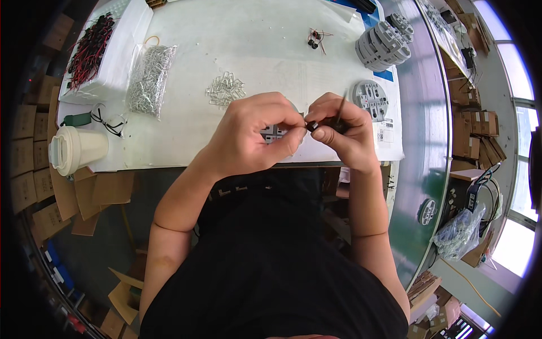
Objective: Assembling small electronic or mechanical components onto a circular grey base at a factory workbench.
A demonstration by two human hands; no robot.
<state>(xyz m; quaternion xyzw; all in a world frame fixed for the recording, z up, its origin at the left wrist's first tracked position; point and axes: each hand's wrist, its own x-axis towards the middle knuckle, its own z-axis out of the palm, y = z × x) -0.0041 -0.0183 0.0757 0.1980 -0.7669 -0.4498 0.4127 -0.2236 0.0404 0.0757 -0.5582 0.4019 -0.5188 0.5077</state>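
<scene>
My two hands meet over the front part of the white table. My right hand [347,130] is closed, pinching a small black part [313,126] between thumb and forefinger. A thin metal rod [342,106] sticks up from its fingers; the rest of this tool is hidden. The thumb and forefinger of my left hand [254,133] close together right at the black part; what they grip is too small to make out. Partly covered by my left hand lies a grey round disc [272,134] with slots. Beyond it is a loose pile of bent metal clips [226,89].
At left stand a white foam box [121,42] of black parts with red wires, a bag of clips [151,82], glasses [110,121] and a white lidded tub [82,148]. Wired parts [315,39], stacked grey discs [381,48] and another disc [371,100] sit rightward, beside a green belt [409,226].
</scene>
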